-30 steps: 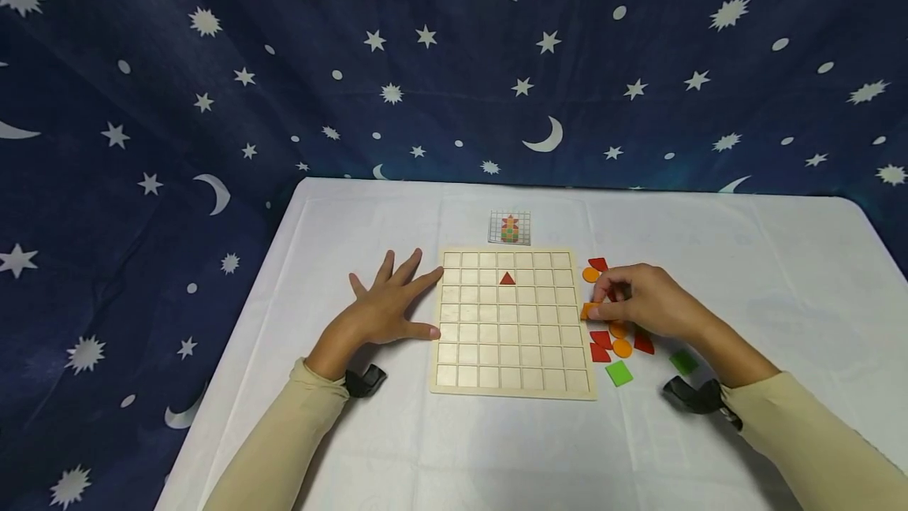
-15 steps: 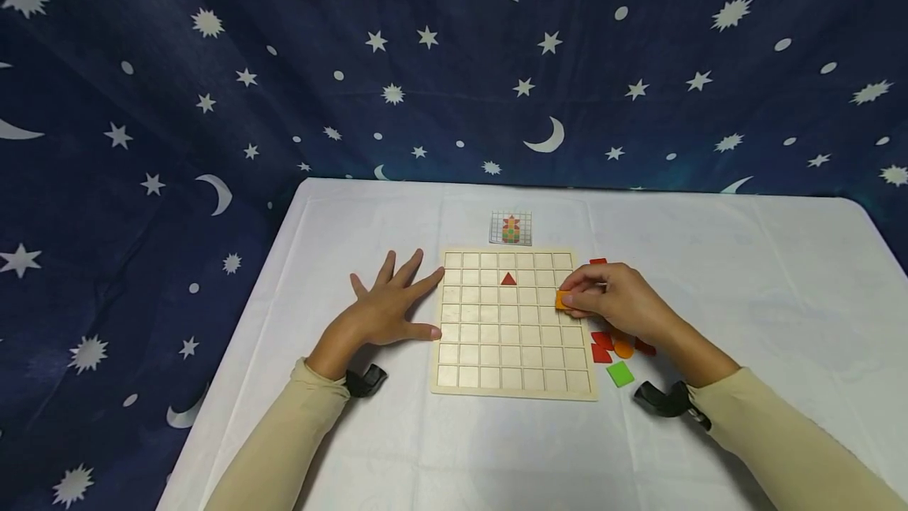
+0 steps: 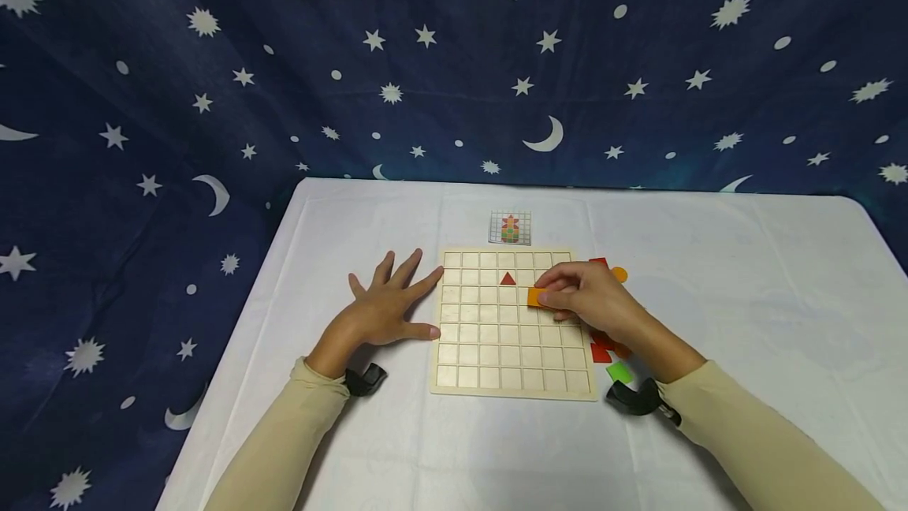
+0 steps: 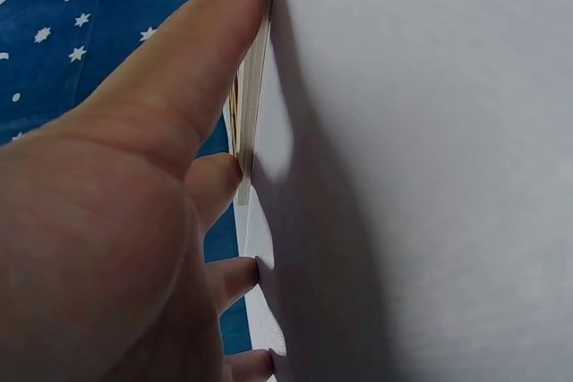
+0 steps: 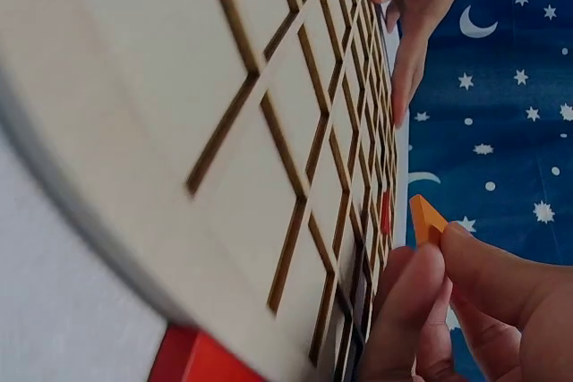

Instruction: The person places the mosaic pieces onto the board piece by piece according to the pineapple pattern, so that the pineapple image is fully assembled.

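Note:
A pale wooden grid board [image 3: 468, 353] lies on the white table. My left hand [image 3: 386, 310] rests beside it with fingers spread; thumb and index fingertip touch its left edge, as the left wrist view also shows. My right hand [image 3: 594, 298] pinches a flat orange tile [image 3: 535, 297] between thumb and fingers above the board's right half. Part of the tile is hidden by the fingers; its corner [image 5: 428, 219] points up in the right wrist view. A red triangle tile [image 3: 507, 278] sits in a cell in the board's upper middle.
Behind the board lies a small card [image 3: 509, 228] with a coloured grid pattern. Right of the board are loose pieces: a green square [image 3: 619, 372], an orange disc [image 3: 620, 274] and red pieces [image 3: 600, 354], partly covered by the right hand. A dark star-patterned curtain [image 3: 440, 117] hangs behind.
My right hand has moved left from the loose pieces onto the board, carrying the orange tile. The left hand has stayed in place.

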Demonstrator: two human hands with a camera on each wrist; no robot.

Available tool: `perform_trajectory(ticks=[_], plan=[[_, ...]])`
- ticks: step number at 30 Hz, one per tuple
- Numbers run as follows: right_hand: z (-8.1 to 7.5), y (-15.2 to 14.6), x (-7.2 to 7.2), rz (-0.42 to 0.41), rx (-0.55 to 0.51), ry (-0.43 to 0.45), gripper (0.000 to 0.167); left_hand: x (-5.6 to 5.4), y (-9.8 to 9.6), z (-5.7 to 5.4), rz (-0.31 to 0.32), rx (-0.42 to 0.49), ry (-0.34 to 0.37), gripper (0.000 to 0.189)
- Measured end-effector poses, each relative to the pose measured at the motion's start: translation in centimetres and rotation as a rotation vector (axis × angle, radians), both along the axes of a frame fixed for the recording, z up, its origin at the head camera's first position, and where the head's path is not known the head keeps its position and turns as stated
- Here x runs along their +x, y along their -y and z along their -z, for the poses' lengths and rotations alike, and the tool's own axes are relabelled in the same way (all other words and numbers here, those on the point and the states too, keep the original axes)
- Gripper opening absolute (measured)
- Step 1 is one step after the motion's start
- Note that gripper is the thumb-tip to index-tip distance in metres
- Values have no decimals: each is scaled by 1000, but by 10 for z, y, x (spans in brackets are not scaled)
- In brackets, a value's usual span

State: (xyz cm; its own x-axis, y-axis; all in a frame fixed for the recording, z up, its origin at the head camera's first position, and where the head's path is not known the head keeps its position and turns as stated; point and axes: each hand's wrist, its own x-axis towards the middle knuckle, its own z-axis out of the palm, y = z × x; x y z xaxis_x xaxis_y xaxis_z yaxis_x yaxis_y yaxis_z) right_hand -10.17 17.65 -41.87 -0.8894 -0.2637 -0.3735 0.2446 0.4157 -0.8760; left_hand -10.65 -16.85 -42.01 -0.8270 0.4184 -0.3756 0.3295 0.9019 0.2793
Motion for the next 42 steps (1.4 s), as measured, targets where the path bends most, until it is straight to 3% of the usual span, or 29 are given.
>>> perform_trajectory(ticks=[9, 16, 30, 42], plan=[[4, 13, -5, -1, 89, -56, 21, -1, -1, 1, 7, -40, -6, 101], [7, 24, -9, 4, 86, -74, 19, -2, -1, 2, 4, -84, -9, 102], [11, 32, -18, 56, -37, 40, 24, -4, -1, 5, 5, -102, -26, 102], [14, 35, -17, 37, 46, -12, 18, -3, -2, 5, 4, -104, -25, 102]])
